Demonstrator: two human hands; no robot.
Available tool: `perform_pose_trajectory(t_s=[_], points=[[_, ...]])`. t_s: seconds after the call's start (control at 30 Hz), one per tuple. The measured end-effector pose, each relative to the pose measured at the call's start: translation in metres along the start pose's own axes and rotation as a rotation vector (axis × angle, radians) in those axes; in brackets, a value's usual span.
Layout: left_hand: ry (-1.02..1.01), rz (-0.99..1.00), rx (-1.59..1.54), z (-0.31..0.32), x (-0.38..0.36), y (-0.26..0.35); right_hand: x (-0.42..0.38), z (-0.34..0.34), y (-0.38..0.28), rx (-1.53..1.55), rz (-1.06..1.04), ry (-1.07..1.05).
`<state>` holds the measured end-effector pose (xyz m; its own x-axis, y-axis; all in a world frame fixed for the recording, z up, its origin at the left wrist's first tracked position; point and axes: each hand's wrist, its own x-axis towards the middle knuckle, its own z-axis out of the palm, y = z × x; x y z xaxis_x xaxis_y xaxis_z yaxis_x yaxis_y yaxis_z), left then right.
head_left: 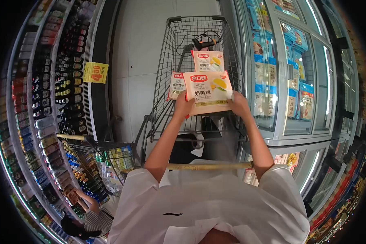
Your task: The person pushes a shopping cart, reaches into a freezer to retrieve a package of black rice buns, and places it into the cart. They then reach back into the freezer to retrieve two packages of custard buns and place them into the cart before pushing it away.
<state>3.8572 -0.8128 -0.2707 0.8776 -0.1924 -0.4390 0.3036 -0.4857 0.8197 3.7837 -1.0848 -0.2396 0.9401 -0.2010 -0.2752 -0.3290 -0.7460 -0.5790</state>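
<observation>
Both my hands grip a bag of frozen custard buns (pixel 209 91) by its two lower sides, its printed front facing up. My left hand (pixel 185 105) is closed on the left edge, and my right hand (pixel 239 105) is closed on the right edge. The bag is over the wire shopping cart (pixel 197 19). A similar bun bag (pixel 208 59) lies just beyond it in the cart. Another bag (pixel 176 81), partly covered, is at its left. Farther in, a black and orange scanner-like device (pixel 205 43) rests with a black cable.
Glass-fronted freezers (pixel 290 77) with packaged food line the right. Shelves of bottles and cans (pixel 69 77) run along the left, with a yellow price tag (pixel 96 72). A second cart (pixel 114 156) holding bottles stands at left. Near it, a person in a striped sleeve (pixel 94 221) reaches toward the shelf.
</observation>
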Motion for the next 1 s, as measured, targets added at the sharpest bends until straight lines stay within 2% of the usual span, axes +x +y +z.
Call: perform_pose_trajectory(t_s=[0.03,0.1,0.17,0.2,0.27,0.33,0.4,0.47,0.53,0.57,0.63,0.7,0.83,0.9,0.93,1.0], points=[[0.005,-0.007,0.012,0.011,0.038,-0.016,0.028,0.011,0.005,-0.071,0.175,-0.184],[-0.002,-0.045,0.046,0.035,0.101,-0.043,0.074,0.044,0.025,-0.079,0.234,-0.193],[0.034,-0.022,0.075,0.049,0.155,-0.046,0.124,0.08,0.054,-0.058,0.318,-0.182],[0.062,0.004,0.105,0.055,0.179,-0.048,0.143,0.09,0.062,-0.058,0.32,-0.187],[0.097,0.05,0.176,0.068,0.224,-0.056,0.172,0.108,0.07,-0.067,0.247,-0.047],[0.128,0.091,0.246,0.08,0.248,-0.064,0.196,0.134,0.089,-0.054,0.289,-0.133],[0.049,-0.017,0.45,0.096,0.258,-0.083,0.204,0.169,0.107,-0.159,0.21,-0.292],[0.034,-0.06,0.49,0.113,0.258,-0.115,0.2,0.195,0.112,-0.213,0.237,-0.401],[0.147,0.061,0.522,0.122,0.256,-0.126,0.189,0.214,0.107,-0.235,0.209,-0.095],[0.13,0.053,0.53,0.121,0.257,-0.13,0.186,0.22,0.106,-0.18,0.218,-0.013],[0.045,0.006,0.244,0.113,0.261,-0.126,0.188,0.224,0.111,-0.212,0.208,0.029],[0.06,-0.036,0.191,0.112,0.268,-0.13,0.19,0.226,0.113,-0.266,0.172,0.154],[0.131,-0.061,0.08,0.117,0.273,-0.128,0.191,0.218,0.11,-0.228,0.103,0.204],[0.163,-0.051,0.064,0.117,0.28,-0.126,0.194,0.22,0.111,-0.218,-0.093,0.36],[0.156,-0.068,0.072,0.121,0.281,-0.131,0.194,0.216,0.111,-0.213,-0.083,0.344],[0.121,0.072,0.037,0.126,0.285,-0.138,0.204,0.211,0.117,-0.261,0.037,0.325]])
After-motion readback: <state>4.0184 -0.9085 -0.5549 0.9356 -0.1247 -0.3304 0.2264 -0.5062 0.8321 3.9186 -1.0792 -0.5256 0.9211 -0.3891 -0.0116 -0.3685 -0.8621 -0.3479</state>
